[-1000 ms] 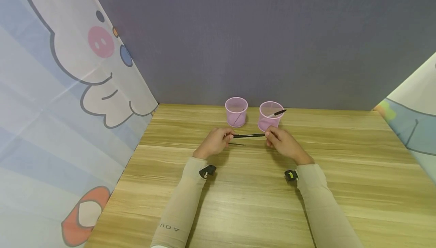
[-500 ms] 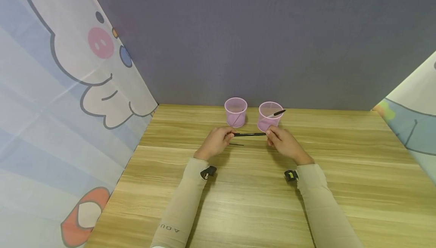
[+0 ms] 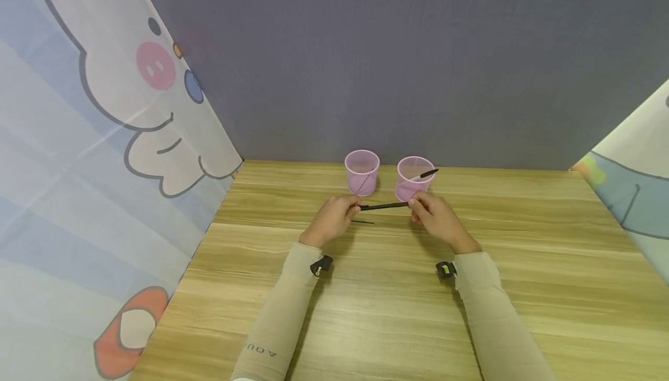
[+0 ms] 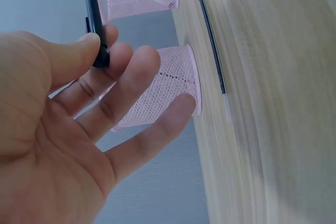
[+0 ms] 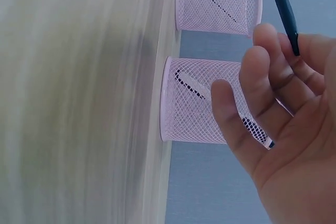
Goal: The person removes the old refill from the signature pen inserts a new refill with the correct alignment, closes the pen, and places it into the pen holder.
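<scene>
A slim black pen (image 3: 384,206) is held level above the table, spanning both hands. My left hand (image 3: 331,218) pinches its clip end between thumb and index finger, the other fingers spread loosely in the left wrist view. At the opposite, tapered end, my right hand (image 3: 436,221) pinches the pen between thumb and fingertips. A thin dark pen refill (image 4: 210,35) lies on the tabletop below, near the left fingers. Just behind the hands stand two pink mesh cups: the left cup (image 3: 353,182) holds a thin dark stick, the right cup (image 3: 403,188) a white marker (image 3: 428,173) with black ends.
The wood-grain table (image 3: 376,311) meets a dark grey wall (image 3: 397,67) right behind the cups. A cartoon-printed curtain (image 3: 104,166) borders the left side, and another printed sheet (image 3: 637,195) borders the right.
My left hand has shifted very slightly right, and the pen's right end has tipped up a little. Both hands keep their pinch on the pen; the cups and refill stay put.
</scene>
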### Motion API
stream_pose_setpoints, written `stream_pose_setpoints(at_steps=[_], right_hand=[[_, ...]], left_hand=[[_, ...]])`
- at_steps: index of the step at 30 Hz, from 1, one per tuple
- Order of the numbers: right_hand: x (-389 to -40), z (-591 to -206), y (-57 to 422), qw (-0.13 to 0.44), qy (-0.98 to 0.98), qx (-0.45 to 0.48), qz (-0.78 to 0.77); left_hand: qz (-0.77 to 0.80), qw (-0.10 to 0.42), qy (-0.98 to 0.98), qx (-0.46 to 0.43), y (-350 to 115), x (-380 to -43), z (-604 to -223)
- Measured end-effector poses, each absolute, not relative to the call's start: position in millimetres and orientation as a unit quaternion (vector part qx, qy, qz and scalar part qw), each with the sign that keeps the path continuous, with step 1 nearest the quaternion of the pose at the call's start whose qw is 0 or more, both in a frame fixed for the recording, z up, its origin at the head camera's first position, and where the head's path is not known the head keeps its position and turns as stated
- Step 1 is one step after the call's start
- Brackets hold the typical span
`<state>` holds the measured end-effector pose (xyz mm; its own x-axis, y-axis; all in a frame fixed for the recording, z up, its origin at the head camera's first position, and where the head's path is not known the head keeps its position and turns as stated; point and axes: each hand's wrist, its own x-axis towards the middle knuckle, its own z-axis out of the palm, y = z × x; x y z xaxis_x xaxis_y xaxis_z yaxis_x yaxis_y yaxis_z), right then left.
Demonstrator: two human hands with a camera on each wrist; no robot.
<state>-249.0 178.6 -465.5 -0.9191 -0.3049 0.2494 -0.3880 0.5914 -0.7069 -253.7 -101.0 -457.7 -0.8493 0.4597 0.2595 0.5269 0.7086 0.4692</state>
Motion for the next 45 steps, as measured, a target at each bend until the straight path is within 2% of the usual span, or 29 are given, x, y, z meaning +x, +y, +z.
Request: stream_pose_setpoints(at_steps=[11,27,38,45], right_hand=[[-248.2,-462.4,178.7,0.067,-0.885,0.18,0.424],[-246.6,-447.1,182.9,0.107,-0.861,0.181,0.463],[-251.1,-432.8,192.8,0.126,-0.87,0.183,0.44],[-252.6,-426.1,198.8,0.151,-0.865,0.184,0.443]], left_hand=[[-0.179,0.071,-0.949,-0.248,-90.2,-247.7,-454.9],[-0.044,0.15,-0.932,-0.327,-89.4,-253.0,-451.5],[0.069,0.251,-0.887,-0.381,-89.6,-266.7,-447.6],[0.081,0.266,-0.877,-0.392,-94.2,-275.5,-440.8]])
